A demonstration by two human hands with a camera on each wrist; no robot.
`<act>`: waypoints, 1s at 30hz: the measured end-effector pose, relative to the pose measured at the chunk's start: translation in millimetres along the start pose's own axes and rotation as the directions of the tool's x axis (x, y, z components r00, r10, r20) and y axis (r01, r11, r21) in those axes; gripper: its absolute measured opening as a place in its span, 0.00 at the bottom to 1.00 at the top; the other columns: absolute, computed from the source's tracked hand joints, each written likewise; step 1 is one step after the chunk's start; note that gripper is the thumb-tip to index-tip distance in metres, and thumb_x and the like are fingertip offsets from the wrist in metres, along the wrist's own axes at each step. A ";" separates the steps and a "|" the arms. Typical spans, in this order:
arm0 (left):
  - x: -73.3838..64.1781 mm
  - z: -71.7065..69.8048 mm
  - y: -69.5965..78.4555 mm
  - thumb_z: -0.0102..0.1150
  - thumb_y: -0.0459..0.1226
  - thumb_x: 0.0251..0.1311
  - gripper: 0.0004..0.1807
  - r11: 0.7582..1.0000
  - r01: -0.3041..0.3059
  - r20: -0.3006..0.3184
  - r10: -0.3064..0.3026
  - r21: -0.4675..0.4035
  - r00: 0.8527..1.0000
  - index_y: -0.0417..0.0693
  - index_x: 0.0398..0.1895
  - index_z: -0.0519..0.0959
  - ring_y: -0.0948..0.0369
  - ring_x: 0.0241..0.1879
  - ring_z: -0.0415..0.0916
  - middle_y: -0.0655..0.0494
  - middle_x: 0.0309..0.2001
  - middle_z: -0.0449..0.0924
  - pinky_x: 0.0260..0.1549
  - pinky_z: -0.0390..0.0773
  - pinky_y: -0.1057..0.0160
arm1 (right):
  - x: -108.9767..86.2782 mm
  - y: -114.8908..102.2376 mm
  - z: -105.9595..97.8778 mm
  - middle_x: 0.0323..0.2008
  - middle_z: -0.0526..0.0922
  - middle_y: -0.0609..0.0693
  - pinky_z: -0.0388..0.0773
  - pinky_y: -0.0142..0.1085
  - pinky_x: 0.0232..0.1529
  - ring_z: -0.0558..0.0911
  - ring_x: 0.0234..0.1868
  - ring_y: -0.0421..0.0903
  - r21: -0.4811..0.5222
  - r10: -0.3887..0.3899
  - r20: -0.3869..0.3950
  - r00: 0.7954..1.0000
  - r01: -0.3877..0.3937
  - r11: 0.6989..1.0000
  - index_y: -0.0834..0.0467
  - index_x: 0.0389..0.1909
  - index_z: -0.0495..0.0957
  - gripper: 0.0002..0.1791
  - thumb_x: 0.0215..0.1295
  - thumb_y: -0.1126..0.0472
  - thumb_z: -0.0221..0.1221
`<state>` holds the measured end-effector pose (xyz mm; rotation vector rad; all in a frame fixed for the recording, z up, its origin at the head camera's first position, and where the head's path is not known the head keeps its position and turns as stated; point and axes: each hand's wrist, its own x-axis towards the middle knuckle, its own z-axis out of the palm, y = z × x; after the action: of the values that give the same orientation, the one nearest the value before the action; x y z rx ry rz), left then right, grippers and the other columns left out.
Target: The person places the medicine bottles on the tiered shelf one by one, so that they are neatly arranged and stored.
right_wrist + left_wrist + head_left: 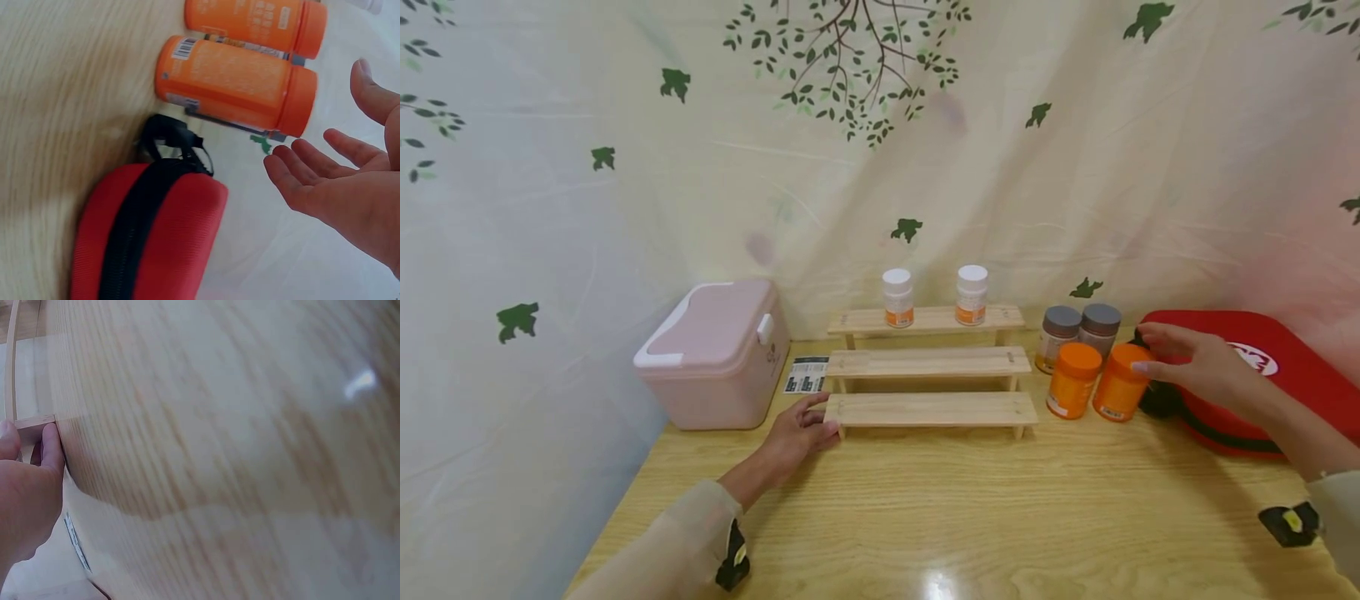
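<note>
A three-step wooden rack [928,408] stands on the table. My left hand [793,437] grips the left end of its lowest step; in the left wrist view, thumb and fingers lie on either side of the rack's wooden end [36,423]. My right hand [1213,371] hovers by the right-hand orange bottle [1122,383]. From the right wrist, that hand [350,169] shows loosely spread fingers, apart from the bottle's cap [302,101]. Beside it stands a second orange bottle [1073,381]. Two white-capped bottles, one left [898,296] and one right [972,293], sit on the top step.
Behind the orange bottles are two grey-capped bottles [1060,325]. A red zip case [1247,417] with a black strap lies at the right, under my right arm. At the left is a pink lidded box [715,358], with a printed card [807,375] between it and the rack.
</note>
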<state>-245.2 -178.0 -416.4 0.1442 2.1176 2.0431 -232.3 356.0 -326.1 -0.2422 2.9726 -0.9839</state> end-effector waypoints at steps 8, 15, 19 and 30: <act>-0.1 0.7 -0.2 0.51 0.23 0.65 0.32 1.000 0.000 -0.002 0.000 -0.003 1.000 0.35 0.71 0.55 0.55 0.43 0.79 0.34 0.51 0.74 0.54 0.78 0.52 | 2.1 11.3 6.7 0.63 0.61 0.77 0.68 0.67 0.56 0.62 0.61 0.73 0.015 0.020 0.038 0.999 -0.021 1.000 0.68 0.72 0.49 0.48 0.65 0.44 0.59; 2.2 -0.3 -2.6 0.51 0.22 0.64 0.32 1.000 0.013 -0.003 -0.013 0.003 1.000 0.36 0.71 0.56 0.56 0.43 0.79 0.35 0.50 0.74 0.53 0.79 0.53 | 2.8 20.2 16.0 0.62 0.64 0.75 0.67 0.67 0.57 0.65 0.59 0.73 0.022 0.030 0.029 0.999 -0.031 0.999 0.70 0.70 0.53 0.45 0.67 0.43 0.57; 2.2 -0.5 -3.0 0.52 0.22 0.64 0.33 1.000 0.016 -0.009 -0.016 0.006 1.000 0.37 0.71 0.56 0.55 0.43 0.79 0.37 0.50 0.75 0.52 0.80 0.54 | 3.1 23.3 20.1 0.60 0.67 0.74 0.69 0.63 0.57 0.67 0.59 0.72 0.039 0.009 0.010 1.000 -0.009 0.999 0.70 0.69 0.55 0.41 0.68 0.46 0.57; 2.4 -0.1 -2.0 0.51 0.22 0.64 0.32 1.000 0.012 -0.007 -0.012 0.003 1.000 0.37 0.71 0.57 0.54 0.44 0.79 0.37 0.49 0.75 0.51 0.80 0.54 | 3.9 25.9 26.5 0.59 0.69 0.72 0.74 0.58 0.54 0.69 0.58 0.72 0.054 -0.017 -0.030 0.999 0.019 0.998 0.69 0.68 0.57 0.38 0.69 0.47 0.56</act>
<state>-247.5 -177.7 -418.6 0.1252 2.1202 2.0368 -238.6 360.2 -362.5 -0.2568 2.9696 -1.0784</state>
